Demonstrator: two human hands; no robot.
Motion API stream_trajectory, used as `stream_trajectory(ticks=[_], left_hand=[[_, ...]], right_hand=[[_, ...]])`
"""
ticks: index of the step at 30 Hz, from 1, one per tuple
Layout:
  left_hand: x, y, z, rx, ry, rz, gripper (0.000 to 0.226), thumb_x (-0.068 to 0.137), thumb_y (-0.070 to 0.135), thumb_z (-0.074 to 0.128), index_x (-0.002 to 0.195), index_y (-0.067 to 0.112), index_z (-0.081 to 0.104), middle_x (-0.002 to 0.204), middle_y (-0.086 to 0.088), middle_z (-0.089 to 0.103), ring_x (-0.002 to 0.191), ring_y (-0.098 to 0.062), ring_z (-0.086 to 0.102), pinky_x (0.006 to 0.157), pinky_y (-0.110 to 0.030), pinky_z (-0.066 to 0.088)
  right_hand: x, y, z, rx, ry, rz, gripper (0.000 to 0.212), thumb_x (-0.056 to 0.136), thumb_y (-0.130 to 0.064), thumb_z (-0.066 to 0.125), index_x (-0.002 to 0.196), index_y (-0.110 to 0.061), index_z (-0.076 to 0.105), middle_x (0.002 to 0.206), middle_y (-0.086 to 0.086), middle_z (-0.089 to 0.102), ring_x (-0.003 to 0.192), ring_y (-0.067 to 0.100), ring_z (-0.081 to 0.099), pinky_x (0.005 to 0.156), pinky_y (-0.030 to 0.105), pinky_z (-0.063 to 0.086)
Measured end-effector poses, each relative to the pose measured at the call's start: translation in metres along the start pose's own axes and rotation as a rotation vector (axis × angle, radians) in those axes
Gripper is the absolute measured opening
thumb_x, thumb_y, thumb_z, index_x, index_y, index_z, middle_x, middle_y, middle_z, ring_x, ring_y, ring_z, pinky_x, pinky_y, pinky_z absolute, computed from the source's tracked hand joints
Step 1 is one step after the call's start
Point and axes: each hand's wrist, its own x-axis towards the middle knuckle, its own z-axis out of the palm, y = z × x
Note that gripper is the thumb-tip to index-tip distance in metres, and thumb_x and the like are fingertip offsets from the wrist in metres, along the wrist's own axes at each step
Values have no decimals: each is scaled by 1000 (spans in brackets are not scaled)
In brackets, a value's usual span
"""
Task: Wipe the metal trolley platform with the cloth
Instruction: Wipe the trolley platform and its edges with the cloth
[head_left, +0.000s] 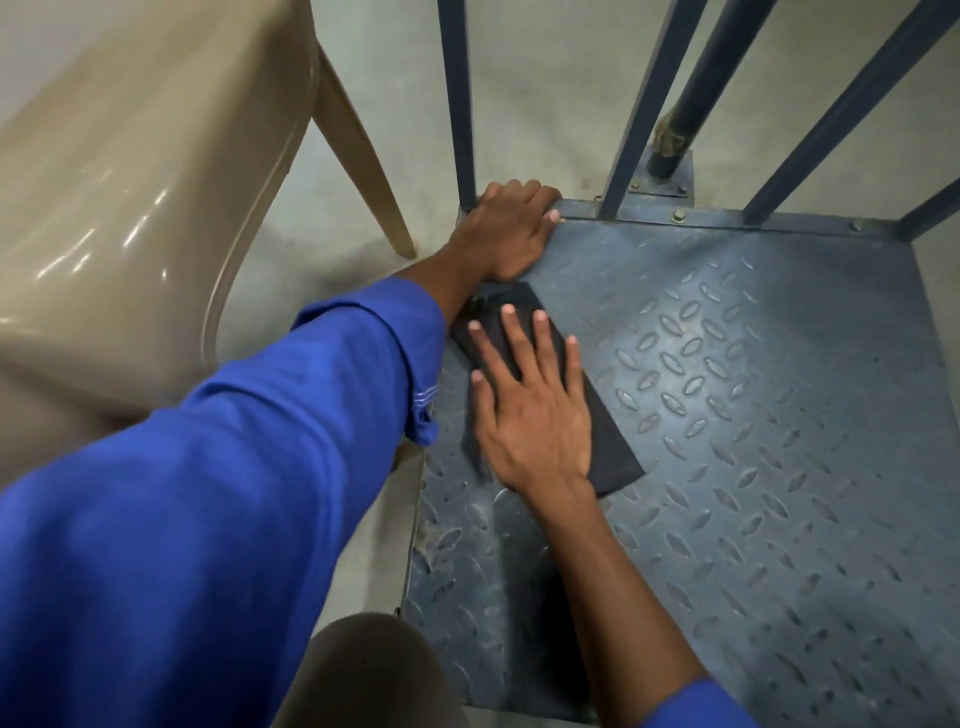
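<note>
While on grey floor (545, 104), blue platform (753, 415).

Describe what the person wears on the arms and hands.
Bright blue long sleeves on both arms. The left sleeve has a loose cuff with thin pale lines; the right sleeve barely shows. Left hand and right hand are bare: no gloves, rings or watch.

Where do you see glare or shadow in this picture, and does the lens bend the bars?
Head view: glare streaks on the beige chair; soft sheen on the platform; dark shadow by the right hand; bars splay outward, wide-angle distortion; cloth looks sharp.
</note>
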Motion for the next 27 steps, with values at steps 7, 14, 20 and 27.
stream_trajectory(ticks=[7, 14, 20, 27], left_hand=[[-3, -1, 2, -30, 62, 16, 46, 110, 37, 28, 139, 14, 55, 127, -12, 63, 113, -32, 58, 107, -47, 39], [0, -4, 5, 21, 86, 38, 48, 108, 38, 24, 135, 13, 56, 121, -12, 64, 109, -33, 58, 104, -48, 39], [-4, -1, 1, 2, 72, 16, 47, 109, 38, 25, 136, 13, 56, 123, -12, 64, 109, -31, 58, 105, -48, 39], [-2, -2, 2, 31, 24, 15, 47, 111, 38, 26, 139, 13, 54, 129, -11, 62, 113, -32, 58, 105, -48, 39]], right_hand=[[-39, -2, -3, 31, -19, -39, 53, 111, -46, 25, 164, -41, 17, 174, -9, 5, 161, 17, -7, 129, 51, 6], [27, 25, -9, 33, 94, 295, 56, 110, -49, 20, 165, -39, 14, 175, -3, 6, 161, 22, -4, 128, 56, 3], [-28, -36, 6, 35, -44, -117, 54, 109, -43, 29, 163, -37, 27, 175, -5, 8, 161, 22, -5, 128, 54, 6], [-27, 40, -16, -10, -11, 67, 55, 110, -50, 25, 164, -43, 16, 174, -9, 6, 161, 18, -4, 129, 53, 5]])
